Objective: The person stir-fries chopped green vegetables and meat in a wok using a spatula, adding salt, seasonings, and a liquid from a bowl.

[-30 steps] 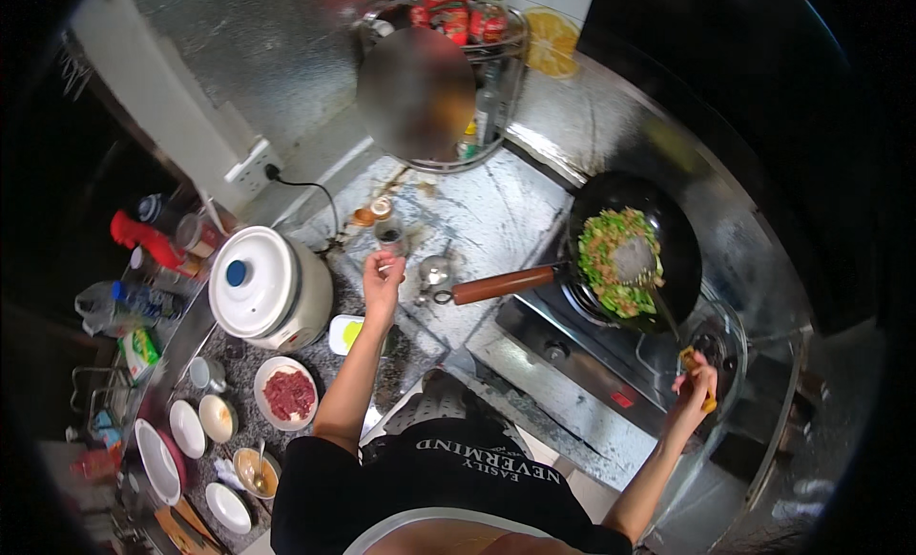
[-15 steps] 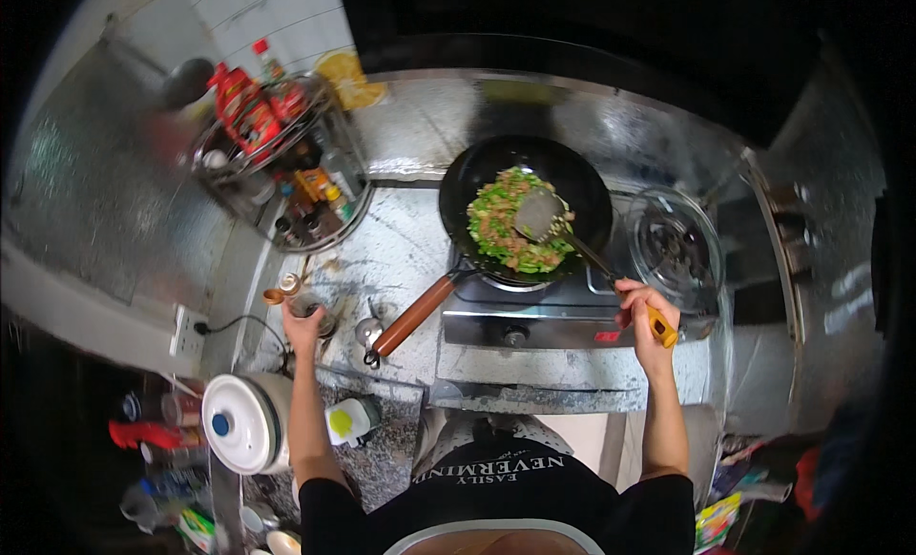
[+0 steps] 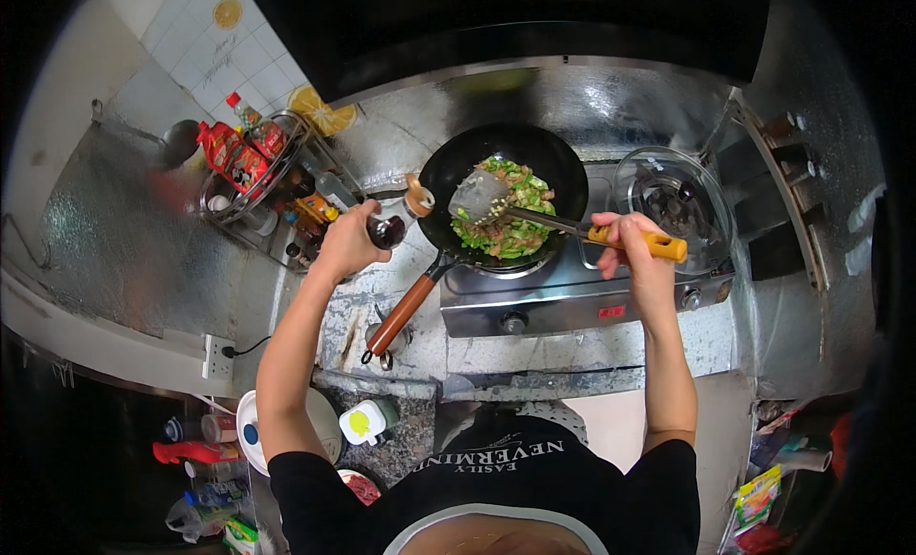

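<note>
My left hand [image 3: 349, 243] is wrapped round a clear glass bottle [image 3: 389, 230] with dark contents. The bottle tilts, its brownish top at the left rim of the black wok [image 3: 565, 164]. I cannot tell whether anything pours out. In the wok lies a mix of chopped green vegetable and brownish bits [image 3: 527, 188]. My right hand [image 3: 637, 250] grips the yellow handle of a metal spatula [image 3: 549, 218], whose blade rests on the left part of the food. The wok's wooden handle [image 3: 405, 312] points toward me, free of either hand.
Under the wok is a gas stove [image 3: 477, 312], with a glass lid [image 3: 711, 188] over its right burner. A rack of bottles and packets [image 3: 277, 178] stands at the left. Nearer me are a white pot [image 3: 322, 426] and a white container with a green patch [image 3: 370, 421].
My left hand has lifted the bottle from the counter at left to the wok's rim and tilted it. The spatula blade has shifted left across the food, its handle now more level.
</note>
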`<state>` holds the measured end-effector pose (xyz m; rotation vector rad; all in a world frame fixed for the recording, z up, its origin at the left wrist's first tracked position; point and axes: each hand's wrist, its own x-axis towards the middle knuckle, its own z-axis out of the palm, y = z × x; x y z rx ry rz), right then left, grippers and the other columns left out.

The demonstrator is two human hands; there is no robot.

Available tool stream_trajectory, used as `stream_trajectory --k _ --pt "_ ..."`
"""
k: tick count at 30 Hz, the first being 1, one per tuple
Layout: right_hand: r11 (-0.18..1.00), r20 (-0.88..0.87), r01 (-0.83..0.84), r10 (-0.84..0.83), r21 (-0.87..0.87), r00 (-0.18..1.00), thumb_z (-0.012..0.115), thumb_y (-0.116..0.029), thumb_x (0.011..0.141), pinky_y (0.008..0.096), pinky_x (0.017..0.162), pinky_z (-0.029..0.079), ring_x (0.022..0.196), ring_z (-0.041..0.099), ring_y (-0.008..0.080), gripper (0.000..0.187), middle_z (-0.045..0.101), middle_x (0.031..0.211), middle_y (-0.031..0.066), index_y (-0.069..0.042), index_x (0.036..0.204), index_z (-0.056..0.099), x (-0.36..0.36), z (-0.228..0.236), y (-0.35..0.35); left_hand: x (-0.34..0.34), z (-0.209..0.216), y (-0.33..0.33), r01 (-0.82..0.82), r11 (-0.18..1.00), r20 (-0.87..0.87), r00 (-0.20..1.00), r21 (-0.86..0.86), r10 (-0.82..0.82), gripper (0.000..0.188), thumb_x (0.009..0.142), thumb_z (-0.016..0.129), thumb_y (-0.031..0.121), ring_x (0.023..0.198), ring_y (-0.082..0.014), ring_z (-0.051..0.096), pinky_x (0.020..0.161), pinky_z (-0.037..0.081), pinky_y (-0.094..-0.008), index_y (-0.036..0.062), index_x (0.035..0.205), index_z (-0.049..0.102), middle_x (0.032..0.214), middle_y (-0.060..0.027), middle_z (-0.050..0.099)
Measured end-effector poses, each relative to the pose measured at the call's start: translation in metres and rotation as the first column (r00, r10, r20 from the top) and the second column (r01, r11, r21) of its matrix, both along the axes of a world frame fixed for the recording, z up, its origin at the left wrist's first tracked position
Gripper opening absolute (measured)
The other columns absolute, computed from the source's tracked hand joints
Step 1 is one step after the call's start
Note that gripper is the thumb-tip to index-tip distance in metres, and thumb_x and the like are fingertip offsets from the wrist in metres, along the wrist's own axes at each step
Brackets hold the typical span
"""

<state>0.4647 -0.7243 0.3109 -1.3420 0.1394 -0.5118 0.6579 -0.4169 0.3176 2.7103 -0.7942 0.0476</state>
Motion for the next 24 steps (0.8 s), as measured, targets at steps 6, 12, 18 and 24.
stream_trajectory --k 6,12,18,24 --pt "0.998 0.037 -0.058 0.057 0.029 0.998 0.045 -0.017 0.086 0.0187 0.045 0.043 0.051 0.053 0.0089 0.022 0.059 0.094 0.0118 0.0 0.072 0.051 0.003 0.002 -0.001 0.023 -0.011 -0.031 0.071 0.982 0.019 0.997 0.172 -0.075 0.061 0.045 0.073 0.018 0.08 -0.0343 0.057 0.07 0.046 -0.0377 0.0039 0.1 0.049 0.084 -0.0185 0.058" --pt "0.993 0.055 -0.093 0.089 0.077 0.995 0.046 -0.014 0.085 0.0178 0.046 0.043 0.052 0.052 0.0068 0.019 0.059 0.092 0.0111 -0.001 0.074 0.052 0.002 -0.005 -0.006 0.031 -0.014 -0.05 0.032 0.953 0.012 0.999 0.301 -0.037 0.059 0.045 0.074 0.018 0.079 -0.034 0.057 0.069 0.046 -0.0385 0.0062 0.097 0.05 0.082 -0.0175 0.059" --pt "0.991 0.05 -0.097 0.092 0.093 0.994 0.047 -0.016 0.086 0.0174 0.046 0.043 0.053 0.053 0.0066 0.02 0.059 0.085 0.0076 0.001 0.082 0.057 0.002 -0.007 -0.009 0.029 -0.01 -0.059 0.022 0.928 0.007 1.0 0.371 -0.027 0.059 0.044 0.075 0.016 0.079 -0.0336 0.058 0.069 0.047 -0.0391 0.008 0.097 0.051 0.082 -0.0165 0.06" --pt "0.99 0.041 -0.098 0.094 0.101 0.995 0.048 -0.019 0.086 0.0169 0.045 0.043 0.052 0.053 0.0063 0.022 0.057 0.077 0.0041 0.001 0.088 0.058 0.002 -0.01 -0.011 0.03 -0.01 -0.06 0.03 0.93 0.022 0.999 0.366 -0.041 0.059 0.043 0.076 0.016 0.08 -0.0336 0.058 0.069 0.047 -0.039 0.0088 0.096 0.051 0.082 -0.0164 0.06"
